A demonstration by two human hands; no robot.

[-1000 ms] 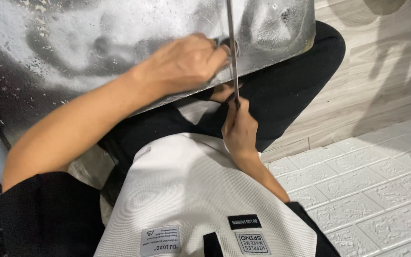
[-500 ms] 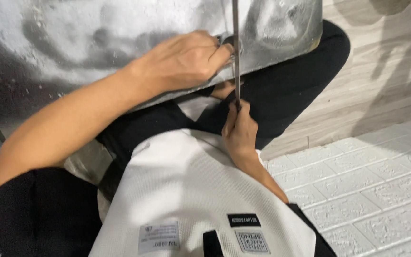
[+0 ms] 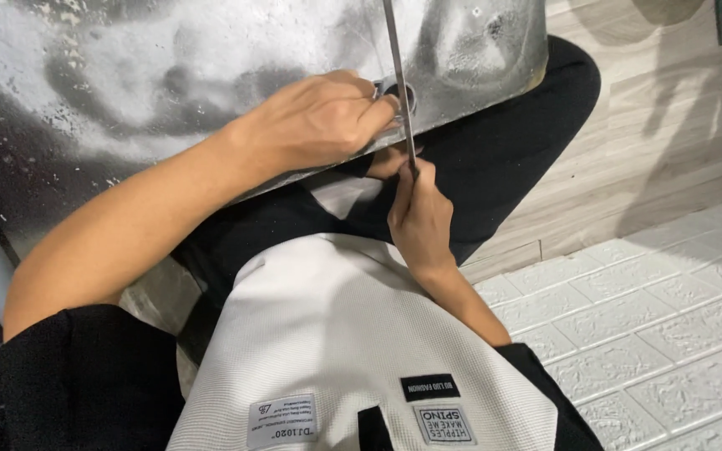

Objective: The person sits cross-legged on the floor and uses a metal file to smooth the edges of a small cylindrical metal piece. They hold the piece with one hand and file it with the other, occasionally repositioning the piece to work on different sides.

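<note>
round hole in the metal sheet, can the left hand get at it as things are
Probably yes. The left hand already lies on the metal sheet with its fingers at the round hole. Only the thin rod, held below by the right hand, crosses it.

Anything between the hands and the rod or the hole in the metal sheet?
Nothing visible. The right hand already grips the thin rod at its lower end, and the left hand rests on the metal sheet with its fingertips at the hole, beside the rod.
</note>
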